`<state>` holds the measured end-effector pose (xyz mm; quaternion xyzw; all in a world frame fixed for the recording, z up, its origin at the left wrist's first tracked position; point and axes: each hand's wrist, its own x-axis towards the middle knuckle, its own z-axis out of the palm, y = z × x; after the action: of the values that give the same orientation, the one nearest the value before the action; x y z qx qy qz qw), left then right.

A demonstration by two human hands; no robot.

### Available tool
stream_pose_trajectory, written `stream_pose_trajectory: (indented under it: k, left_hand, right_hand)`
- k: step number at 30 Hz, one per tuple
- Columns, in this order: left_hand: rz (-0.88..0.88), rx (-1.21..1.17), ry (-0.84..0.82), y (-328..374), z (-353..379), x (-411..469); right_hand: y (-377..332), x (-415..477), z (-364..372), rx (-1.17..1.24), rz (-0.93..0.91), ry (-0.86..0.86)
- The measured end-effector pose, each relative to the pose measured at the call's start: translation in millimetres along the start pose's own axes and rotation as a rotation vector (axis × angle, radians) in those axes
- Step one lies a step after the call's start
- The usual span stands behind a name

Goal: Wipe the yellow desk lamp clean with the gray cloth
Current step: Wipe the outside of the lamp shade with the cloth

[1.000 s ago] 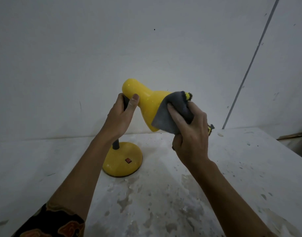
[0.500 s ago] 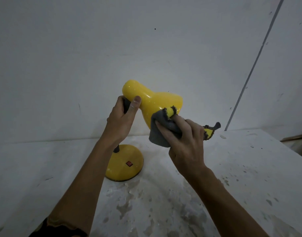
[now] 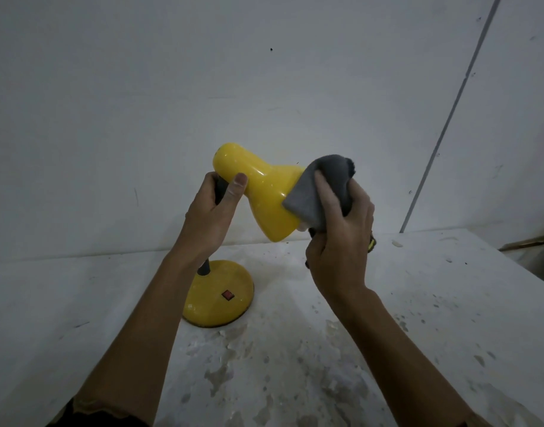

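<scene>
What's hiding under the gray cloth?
The gray cloth covers the shade's wide end on the yellow lamp, pressed there by the right hand. What's inside the shade is hidden.

A white, stained and speckled table (image 3: 418,303) carries the yellow desk lamp (image 3: 264,195), standing on its round base.

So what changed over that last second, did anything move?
The right hand slid the gray cloth down the shade of the yellow desk lamp, then back up over its wide end. The left hand kept gripping the neck, and the base stayed on the table.
</scene>
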<state>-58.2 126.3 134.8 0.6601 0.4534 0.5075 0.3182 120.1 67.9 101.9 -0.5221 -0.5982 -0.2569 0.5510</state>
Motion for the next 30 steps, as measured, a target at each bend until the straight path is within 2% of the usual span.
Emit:
stream_pose_trajectory:
  k: [4, 7, 10, 14, 17, 22, 27, 30]
  left_hand:
    - [-0.001, -0.002, 0.005, 1.2, -1.4, 1.2]
    - [0.011, -0.007, 0.011, 1.9, -2.3, 0.9]
    - [0.006, -0.008, 0.006, 2.8, -2.7, 0.8]
    - [0.001, -0.018, -0.003, 3.3, -0.7, -2.1]
    - [0.008, -0.018, 0.007, 2.5, 0.3, -2.0]
    - [0.019, -0.013, 0.021, 1.6, 1.1, -1.1]
    - [0.028, -0.028, 0.026, 0.4, -0.8, -0.7]
    - [0.029, -0.035, 0.016, 2.0, -3.0, -0.5]
  right_hand:
    - [0.3, -16.0, -3.2, -0.182, -0.347, -0.038]
    - [-0.4, -12.8, -8.2, -0.260, -0.473, -0.075]
    - [1.6, 2.0, -12.3, -0.251, -0.424, -0.072]
    - [6.9, 20.9, -14.5, -0.199, -0.120, -0.101]
    - [5.1, 22.9, -14.6, -0.177, -0.021, -0.153]
    - [-9.5, 10.6, -23.3, -0.131, -0.085, -0.234]
    - [-26.4, -4.2, -26.8, -0.147, -0.313, -0.321]
    - [-27.2, 0.5, -24.3, -0.183, -0.321, -0.287]
